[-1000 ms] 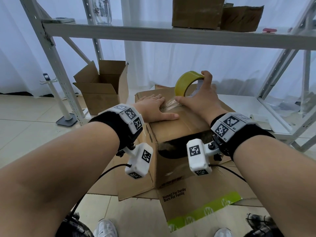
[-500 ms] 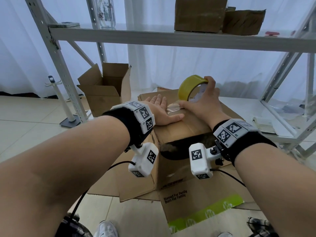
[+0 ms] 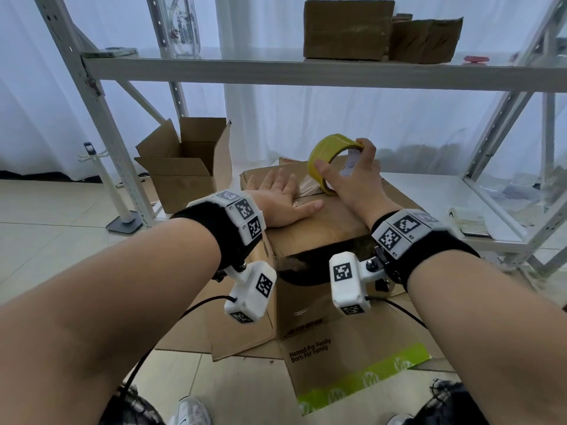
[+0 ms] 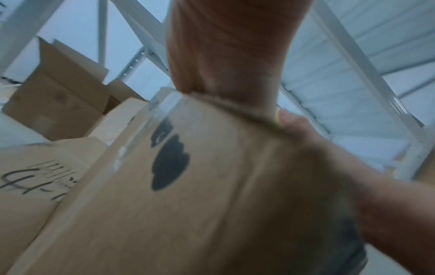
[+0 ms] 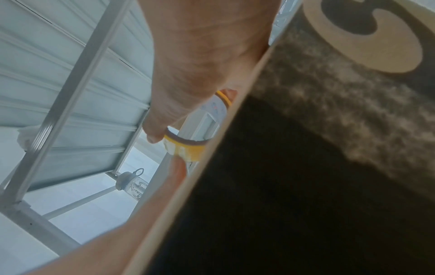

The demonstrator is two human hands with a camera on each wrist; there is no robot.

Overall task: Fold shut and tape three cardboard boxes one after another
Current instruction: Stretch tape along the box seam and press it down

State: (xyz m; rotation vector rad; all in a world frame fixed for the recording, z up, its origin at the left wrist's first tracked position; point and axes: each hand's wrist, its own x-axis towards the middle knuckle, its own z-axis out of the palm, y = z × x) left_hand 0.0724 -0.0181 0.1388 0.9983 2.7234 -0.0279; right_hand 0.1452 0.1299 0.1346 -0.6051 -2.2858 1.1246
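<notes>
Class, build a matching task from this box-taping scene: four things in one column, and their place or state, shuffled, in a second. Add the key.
Things:
1. tape roll
2. left hand
3. open box
4. two closed boxes

Place or state:
A. on the upper shelf
B. flat on the box top
C. on the floor by the rack post
D. gripped in the right hand

Pairs: 1-D, 2-B, 3-C, 4-A

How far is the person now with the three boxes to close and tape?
Done: the near box has its top flaps folded shut. In hand: the left hand presses the top while the right hand holds the tape roll, clear tape running onto the top. Left: the open box behind. A third untaped box is not identifiable.
</notes>
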